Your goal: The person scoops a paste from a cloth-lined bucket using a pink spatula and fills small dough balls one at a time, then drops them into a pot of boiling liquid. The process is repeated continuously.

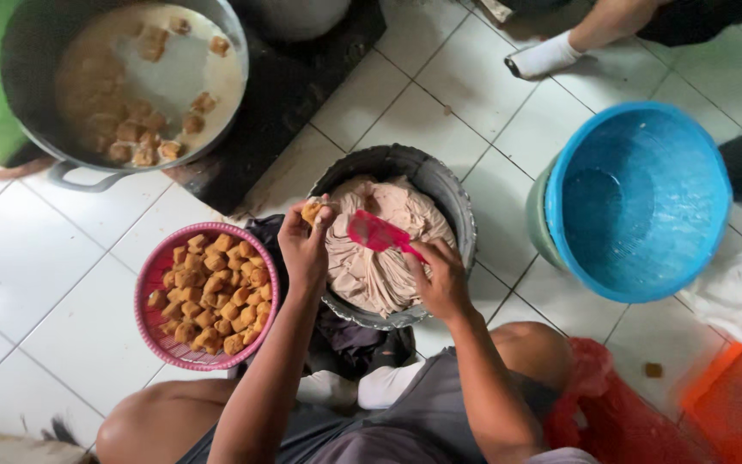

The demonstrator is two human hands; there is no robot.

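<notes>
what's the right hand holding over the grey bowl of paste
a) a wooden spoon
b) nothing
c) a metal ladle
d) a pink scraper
d: the right hand grips a flat pink scraper whose blade lies on the beige paste in the grey bowl, while the left hand pinches a fried tofu puff.

On my feed the person's arms (276, 369) are bare from shoulder to wrist, with no sleeves, watch or bracelet that I can see. Both hands (302, 245) are gloveless and I can make out no rings on the fingers. The torso is covered by a grey garment (405, 421), the knees (143, 421) are bare, and a white sock (388, 387) shows on one foot.
</notes>
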